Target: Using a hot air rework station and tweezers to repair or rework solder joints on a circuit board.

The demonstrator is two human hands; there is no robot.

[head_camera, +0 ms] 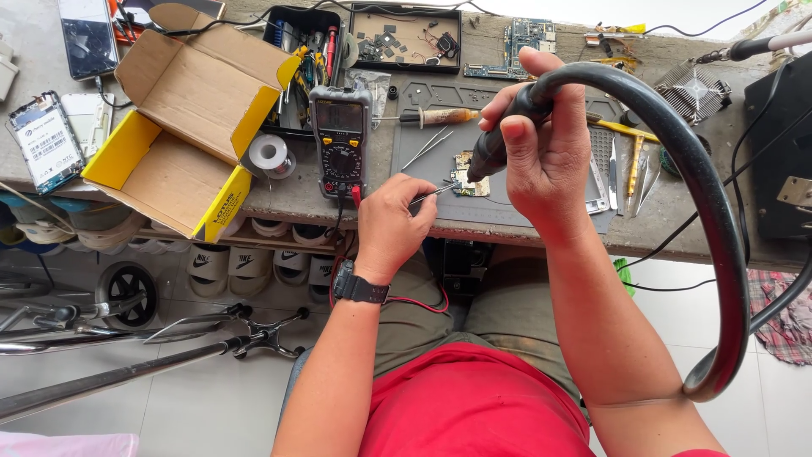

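Note:
My right hand (545, 152) grips the black handle of a hot-air tool (499, 140), nozzle pointing down at a small circuit board (470, 181) on a grey work mat (499, 207). A thick black hose (702, 186) loops from the handle around my right forearm. My left hand (391, 222), with a black watch on the wrist, holds thin metal tweezers (435, 192) whose tips reach the board's left edge.
A grey multimeter (340, 140) with red and black leads stands left of the mat. An open cardboard box (182, 127) sits further left, with phones (46, 140) beside it. Parts trays (404, 38), a solder spool (271, 155) and a syringe (440, 117) lie behind. Metal stands lie on the floor.

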